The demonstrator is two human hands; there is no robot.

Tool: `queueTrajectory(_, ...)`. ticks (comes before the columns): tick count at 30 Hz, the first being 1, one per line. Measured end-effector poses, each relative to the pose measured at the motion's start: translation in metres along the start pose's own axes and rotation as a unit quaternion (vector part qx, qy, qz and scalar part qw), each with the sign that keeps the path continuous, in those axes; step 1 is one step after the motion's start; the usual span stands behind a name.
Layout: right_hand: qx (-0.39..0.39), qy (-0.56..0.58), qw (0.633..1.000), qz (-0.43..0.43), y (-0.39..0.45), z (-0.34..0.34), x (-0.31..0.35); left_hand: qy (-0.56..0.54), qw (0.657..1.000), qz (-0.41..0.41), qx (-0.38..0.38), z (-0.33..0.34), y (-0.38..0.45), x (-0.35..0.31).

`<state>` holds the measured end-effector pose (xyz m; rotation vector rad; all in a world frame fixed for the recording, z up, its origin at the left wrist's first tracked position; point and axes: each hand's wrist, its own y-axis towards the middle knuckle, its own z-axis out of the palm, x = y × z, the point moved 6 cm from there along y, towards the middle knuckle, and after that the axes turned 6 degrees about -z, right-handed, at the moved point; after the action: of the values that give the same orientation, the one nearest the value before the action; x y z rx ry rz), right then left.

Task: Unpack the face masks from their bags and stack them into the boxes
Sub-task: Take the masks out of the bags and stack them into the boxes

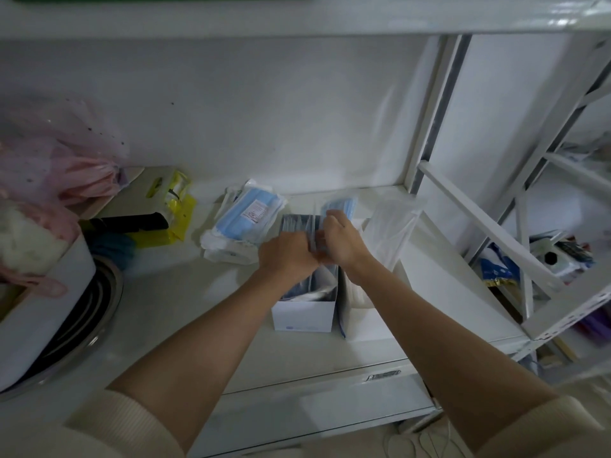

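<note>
Left hand [287, 253] and right hand [340, 241] held together, clamped on dark mask stack [297, 223] above open box [305, 312]; bagged blue masks [246, 216] near surface [185, 292] back edge.

Both hands, left hand [287, 251] and right hand [340, 241], grip a dark mask stack [299, 223] over the open white box [305, 312] (bagged blue masks [246, 218] lie just left).

Blue masks [340, 206] held above open white box [304, 314], bagged packs [246, 219] left
</note>
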<state>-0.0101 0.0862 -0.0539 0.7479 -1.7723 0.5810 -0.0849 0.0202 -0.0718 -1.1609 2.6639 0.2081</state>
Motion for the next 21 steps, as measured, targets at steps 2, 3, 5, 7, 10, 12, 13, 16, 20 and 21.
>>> queueTrajectory(2,-0.004,-0.031,0.999,0.013,-0.003,-0.002,-0.002,0.003,1.000,-0.019,-0.002,0.001,-0.001,0.002)
queueTrajectory(3,-0.002,-0.081,0.997,0.020,-0.003,-0.004,-0.004,-0.015,0.999,-0.032,-0.008,-0.001,-0.001,0.004)
queueTrajectory(5,0.018,-0.190,0.981,0.018,-0.003,-0.004,-0.007,-0.096,0.993,-0.068,-0.016,-0.007,0.002,0.010)
queueTrajectory(7,0.081,-0.276,0.957,0.021,-0.006,0.003,-0.008,-0.207,0.974,-0.087,-0.024,-0.018,0.008,0.015)
queueTrajectory(10,0.128,-0.370,0.920,0.007,-0.005,0.011,-0.006,-0.303,0.948,-0.088,-0.052,-0.041,0.013,0.021)
queueTrajectory(12,0.069,-0.350,0.934,-0.006,-0.004,-0.004,0.009,-0.343,0.929,-0.109,-0.079,-0.052,0.013,0.027)
queueTrajectory(13,0.021,-0.312,0.950,-0.014,-0.002,-0.017,0.018,-0.366,0.917,-0.124,-0.098,-0.056,0.013,0.030)
queueTrajectory(16,-0.132,-0.166,0.974,-0.076,0.001,-0.063,0.042,-0.430,0.882,-0.147,-0.124,-0.062,0.010,0.030)
queueTrajectory(20,-0.219,0.003,0.967,-0.131,-0.009,-0.087,0.048,-0.414,0.897,-0.098,-0.119,-0.070,0.010,-0.004)
queueTrajectory(21,-0.209,0.024,0.969,-0.132,-0.010,-0.085,0.047,-0.390,0.912,-0.071,-0.110,-0.071,0.010,-0.019)
